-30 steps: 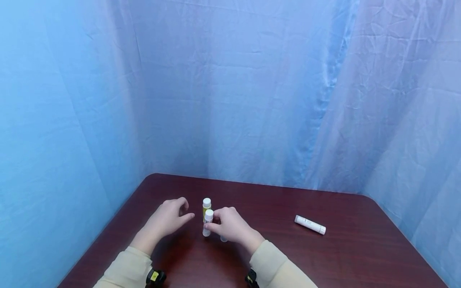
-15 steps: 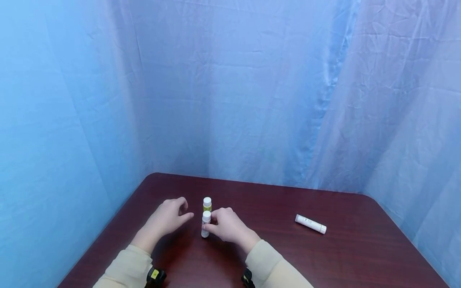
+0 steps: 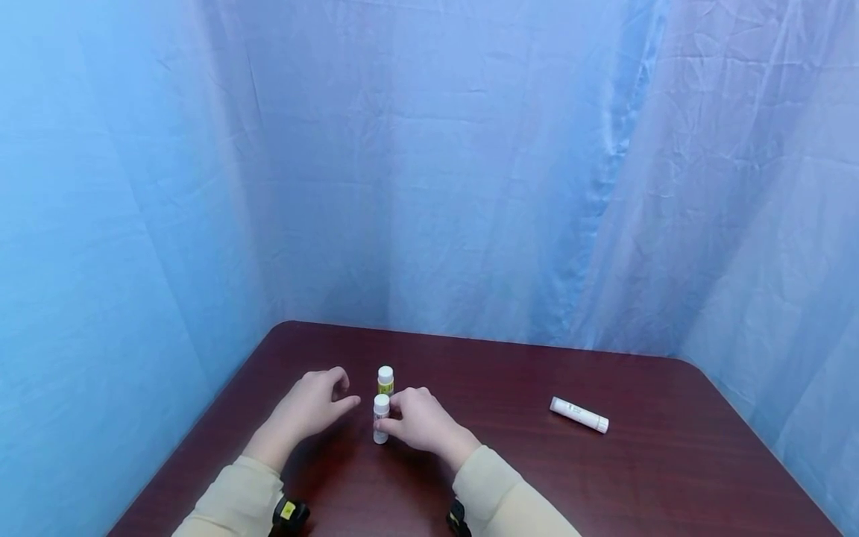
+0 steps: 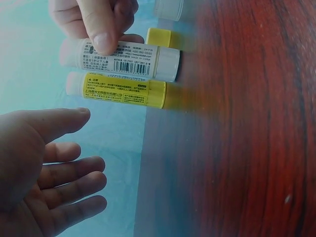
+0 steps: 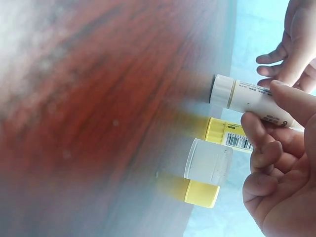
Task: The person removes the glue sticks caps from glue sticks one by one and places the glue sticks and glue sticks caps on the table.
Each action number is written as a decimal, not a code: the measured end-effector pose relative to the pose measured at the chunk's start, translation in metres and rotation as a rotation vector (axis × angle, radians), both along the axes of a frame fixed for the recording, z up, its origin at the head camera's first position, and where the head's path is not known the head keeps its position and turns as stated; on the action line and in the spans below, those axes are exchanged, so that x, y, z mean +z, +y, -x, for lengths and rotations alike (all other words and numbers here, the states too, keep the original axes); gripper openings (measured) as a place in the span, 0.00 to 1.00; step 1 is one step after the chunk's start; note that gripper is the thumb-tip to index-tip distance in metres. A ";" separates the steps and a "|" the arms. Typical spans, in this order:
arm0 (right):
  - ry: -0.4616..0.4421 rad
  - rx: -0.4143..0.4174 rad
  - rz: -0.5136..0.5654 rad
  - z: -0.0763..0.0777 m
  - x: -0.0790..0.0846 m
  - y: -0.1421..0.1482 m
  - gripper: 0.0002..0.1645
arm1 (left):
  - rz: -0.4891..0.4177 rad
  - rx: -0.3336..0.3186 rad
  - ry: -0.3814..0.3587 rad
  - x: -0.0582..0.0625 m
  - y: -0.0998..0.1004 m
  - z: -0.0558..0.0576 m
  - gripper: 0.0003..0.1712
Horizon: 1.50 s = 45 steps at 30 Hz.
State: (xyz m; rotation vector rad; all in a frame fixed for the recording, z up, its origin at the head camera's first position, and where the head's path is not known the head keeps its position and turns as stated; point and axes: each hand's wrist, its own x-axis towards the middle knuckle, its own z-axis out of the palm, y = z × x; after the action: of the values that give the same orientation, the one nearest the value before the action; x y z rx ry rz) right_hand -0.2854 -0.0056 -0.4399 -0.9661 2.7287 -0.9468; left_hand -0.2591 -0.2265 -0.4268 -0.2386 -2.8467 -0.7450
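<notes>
Thumb and fingers of my right hand [image 3: 424,424] pinch a white glue stick [image 3: 381,406], which is upright on the table with its cap on top. Just behind it stands a yellow glue stick [image 3: 385,384], also capped in white. My left hand [image 3: 302,409] hovers to the left of both with fingers loosely spread, holding nothing; the left wrist view shows its fingertips apart from the yellow stick. Two more tubes, one with a translucent end [image 5: 209,161] and one with a yellow end [image 5: 202,193], stand by the right hand, which hides them from the head view.
Another white glue stick [image 3: 579,415] lies on its side toward the right of the dark red-brown table [image 3: 644,477]. Blue cloth [image 3: 456,186] hangs around the back and sides. Black wrist devices [image 3: 290,514] sit at the sleeves.
My right hand has shifted slightly left and nearer with the white glue stick, uncovering more of the gap to the yellow one. A tube end once visible beneath it is hidden. The left hand stays put.
</notes>
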 end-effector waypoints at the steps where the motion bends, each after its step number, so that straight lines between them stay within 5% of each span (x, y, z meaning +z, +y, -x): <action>1: 0.003 -0.001 -0.003 0.000 0.000 0.000 0.07 | 0.000 -0.002 -0.002 0.000 0.000 0.000 0.14; 23: -0.027 0.005 -0.003 -0.006 0.006 0.004 0.09 | 0.001 0.014 0.004 0.004 -0.001 -0.004 0.14; 32: -0.030 -0.028 0.050 -0.004 0.013 0.024 0.25 | -0.019 0.029 0.052 0.015 -0.002 -0.008 0.15; 38: 0.022 -0.030 0.085 -0.006 0.018 0.039 0.22 | -0.034 0.023 0.089 0.020 0.003 -0.009 0.15; 45: 0.044 -0.008 0.152 -0.007 0.020 0.056 0.21 | -0.047 -0.015 0.212 0.025 0.009 -0.013 0.16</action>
State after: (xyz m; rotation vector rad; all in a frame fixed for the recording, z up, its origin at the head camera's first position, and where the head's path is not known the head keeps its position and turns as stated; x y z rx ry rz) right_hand -0.2779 0.0503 -0.4203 -1.0120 2.7308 -1.1625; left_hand -0.2463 -0.2173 -0.4017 -0.3129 -2.6281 -0.7414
